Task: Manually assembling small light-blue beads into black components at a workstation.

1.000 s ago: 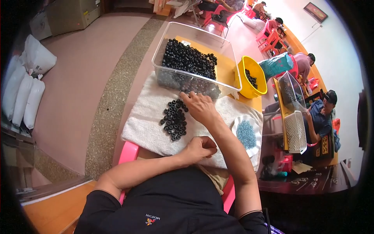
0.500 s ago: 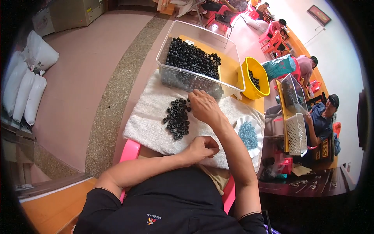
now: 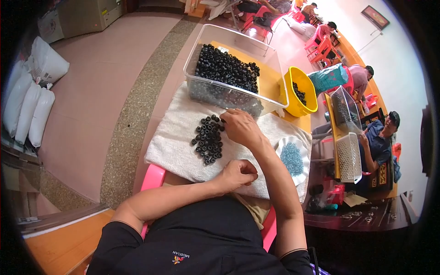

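Note:
Small black ring-shaped pieces [image 3: 208, 140] lie in a loose pile on a folded white towel [image 3: 167, 146]. Over the pile's right edge is my right hand [image 3: 240, 128], palm down, its bent fingertips closed at a black piece there; the hand hides most of the contact. Closer to me, my left hand [image 3: 236, 176] hovers over the towel's near edge with thumb and fingers pinched together. Whatever is in that pinch is too small or hidden to tell. Right of my right forearm sits a white fluted dish [image 3: 300, 176] of tiny pale-blue beads [image 3: 291, 158].
A clear plastic bin [image 3: 220, 85] of black pieces stands behind the towel, beside a yellow tub [image 3: 306, 106] with more. White sacks [image 3: 41, 114] rest on the floor at left. At right, a co-worker [image 3: 380, 137] sits by a white perforated basket [image 3: 349, 158].
My right hand has shifted slightly toward me, its fingertips lower at the pile's edge. My left hand keeps its place and pinch.

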Available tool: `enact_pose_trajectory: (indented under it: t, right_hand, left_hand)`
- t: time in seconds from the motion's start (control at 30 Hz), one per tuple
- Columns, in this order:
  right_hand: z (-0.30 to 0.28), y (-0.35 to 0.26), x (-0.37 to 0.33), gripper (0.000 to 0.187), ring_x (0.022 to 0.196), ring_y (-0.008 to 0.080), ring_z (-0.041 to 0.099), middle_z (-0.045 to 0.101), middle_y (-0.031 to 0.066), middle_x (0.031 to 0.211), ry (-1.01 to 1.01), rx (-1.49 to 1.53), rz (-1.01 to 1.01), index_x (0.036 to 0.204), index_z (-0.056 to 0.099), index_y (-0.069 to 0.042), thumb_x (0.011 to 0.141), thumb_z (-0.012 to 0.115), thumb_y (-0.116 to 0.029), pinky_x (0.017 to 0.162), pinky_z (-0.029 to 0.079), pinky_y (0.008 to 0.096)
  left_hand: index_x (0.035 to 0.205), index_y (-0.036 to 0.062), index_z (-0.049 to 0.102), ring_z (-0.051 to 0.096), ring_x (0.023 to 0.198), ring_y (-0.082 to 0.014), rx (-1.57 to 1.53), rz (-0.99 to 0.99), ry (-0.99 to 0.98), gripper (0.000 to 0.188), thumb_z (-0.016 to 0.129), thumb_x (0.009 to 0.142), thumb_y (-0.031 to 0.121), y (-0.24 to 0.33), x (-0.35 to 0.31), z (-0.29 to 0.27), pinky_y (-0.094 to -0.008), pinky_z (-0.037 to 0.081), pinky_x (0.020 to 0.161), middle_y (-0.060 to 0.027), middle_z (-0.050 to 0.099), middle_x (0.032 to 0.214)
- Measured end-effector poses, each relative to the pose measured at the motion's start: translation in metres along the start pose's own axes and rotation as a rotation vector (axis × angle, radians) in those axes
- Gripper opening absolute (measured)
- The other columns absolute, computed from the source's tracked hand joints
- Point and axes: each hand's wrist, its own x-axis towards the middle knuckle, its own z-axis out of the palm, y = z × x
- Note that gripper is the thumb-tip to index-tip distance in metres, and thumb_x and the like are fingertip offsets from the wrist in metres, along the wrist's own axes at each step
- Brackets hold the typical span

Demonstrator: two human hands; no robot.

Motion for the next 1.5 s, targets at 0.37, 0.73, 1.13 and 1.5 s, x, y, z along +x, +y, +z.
enact_pose_trajectory:
  t: [0.37, 0.73, 1.13, 1.5]
  right_hand:
    - [-0.007, -0.013, -0.03, 0.022, 0.095, 0.0335, 0.065, 0.069, 0.0153, 0.094, 0.031, 0.193, 0.119, 0.1, 0.07, -0.007, 0.08, 0.064, -0.014, 0.085, 0.051, 0.0449]
    - [-0.004, -0.008, -0.096, 0.021, 0.083, 0.0115, 0.066, 0.068, 0.0067, 0.089, 0.433, 0.755, 0.261, 0.097, 0.066, 0.001, 0.078, 0.074, 0.001, 0.075, 0.056, 0.0269]
    - [0.006, -0.025, -0.171, 0.025, 0.081, 0.0175, 0.066, 0.067, 0.0119, 0.091, 0.537, 0.692, 0.303, 0.097, 0.065, 0.0, 0.075, 0.076, 0.003, 0.071, 0.052, 0.0275]
    - [0.006, -0.034, -0.181, 0.025, 0.085, 0.0184, 0.064, 0.063, 0.0112, 0.095, 0.55, 0.733, 0.221, 0.097, 0.066, 0.0, 0.075, 0.076, 0.001, 0.074, 0.051, 0.0283]
  left_hand:
    - [0.091, 0.0, 0.065, 0.058, 0.071, -0.0086, 0.025, 0.007, 0.002, 0.012, 0.069, 0.085, 0.01, -0.001, 0.0, 0.0, -0.0247, 0.048, 0.064, -0.0022, 0.065, 0.082]
    - [0.096, -0.0007, 0.064, 0.061, 0.073, -0.0109, -0.012, -0.012, 0.045, 0.014, 0.066, 0.089, 0.01, 0.001, -0.001, -0.001, -0.0258, 0.051, 0.067, -0.0044, 0.065, 0.085]
    - [0.105, 0.0042, 0.059, 0.064, 0.088, -0.0132, -0.401, -0.007, 0.071, 0.013, 0.06, 0.097, 0.014, 0.004, -0.002, -0.001, -0.0305, 0.055, 0.079, -0.0052, 0.065, 0.097]
    - [0.104, 0.0021, 0.059, 0.065, 0.084, -0.0127, -0.29, -0.007, 0.025, 0.015, 0.065, 0.092, 0.006, 0.005, -0.001, -0.001, -0.0265, 0.056, 0.074, -0.0055, 0.065, 0.096]
